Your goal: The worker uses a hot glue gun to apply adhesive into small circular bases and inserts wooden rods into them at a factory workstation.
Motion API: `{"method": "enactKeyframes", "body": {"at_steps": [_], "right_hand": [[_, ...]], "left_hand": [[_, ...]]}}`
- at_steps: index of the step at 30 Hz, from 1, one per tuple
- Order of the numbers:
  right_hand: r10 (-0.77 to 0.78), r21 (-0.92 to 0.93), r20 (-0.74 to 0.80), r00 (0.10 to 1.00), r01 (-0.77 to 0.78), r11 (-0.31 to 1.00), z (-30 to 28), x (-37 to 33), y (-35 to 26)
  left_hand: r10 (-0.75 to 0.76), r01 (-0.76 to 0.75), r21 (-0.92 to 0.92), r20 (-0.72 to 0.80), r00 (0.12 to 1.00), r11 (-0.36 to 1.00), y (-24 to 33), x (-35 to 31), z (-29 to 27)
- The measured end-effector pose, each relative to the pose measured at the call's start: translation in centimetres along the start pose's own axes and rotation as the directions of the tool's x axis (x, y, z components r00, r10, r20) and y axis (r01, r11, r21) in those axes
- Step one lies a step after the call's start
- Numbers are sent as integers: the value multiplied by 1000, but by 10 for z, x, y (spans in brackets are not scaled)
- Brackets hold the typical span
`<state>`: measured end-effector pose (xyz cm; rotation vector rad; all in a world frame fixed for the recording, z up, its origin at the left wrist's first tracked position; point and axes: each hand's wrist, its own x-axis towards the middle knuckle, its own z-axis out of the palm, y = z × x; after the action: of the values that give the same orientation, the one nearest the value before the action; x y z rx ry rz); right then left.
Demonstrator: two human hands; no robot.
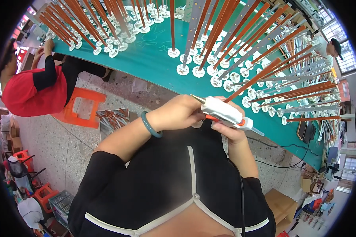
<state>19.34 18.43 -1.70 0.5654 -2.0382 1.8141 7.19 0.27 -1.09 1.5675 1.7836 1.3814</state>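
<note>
Just in front of my body, my right hand (232,132) is wrapped round a white glue gun (224,110) with an orange trigger. Its metal nozzle points up and left, and a pale glue stick (258,131) pokes out of the rear. My left hand (182,112), a green bangle on its wrist, is closed beside the nozzle. Under its fingers shows the edge of a white round base (197,124). A brown strip (253,80) lines up with that base and slants up to the right behind the glue gun, which partly hides it and my left fingertips.
A green table (158,73) runs across ahead, carrying many upright brown and grey strips on white round bases (182,70). At left, a person in red and black (35,89) sits by an orange stool (83,106). Black cords (281,146) hang right. A cardboard box (279,205) stands lower right.
</note>
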Motion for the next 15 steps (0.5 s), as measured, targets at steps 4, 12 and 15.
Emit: {"method": "enactKeyframes", "body": {"at_steps": [4,12,15], "right_hand": [[239,73,-137,961,-231,970,-3,-21,-4],[288,393,-363,886,-134,910,-2,-27,4],[293,411,-376,879,-125,903,-2,-30,7]], "left_hand": [[-131,137,-138,55,990,981,-4,-8,-7],[-307,24,-583,-393,867,812,-20,-54,-67],[-251,-197,-509,-679,690,838,-29,-65,-117]]}}
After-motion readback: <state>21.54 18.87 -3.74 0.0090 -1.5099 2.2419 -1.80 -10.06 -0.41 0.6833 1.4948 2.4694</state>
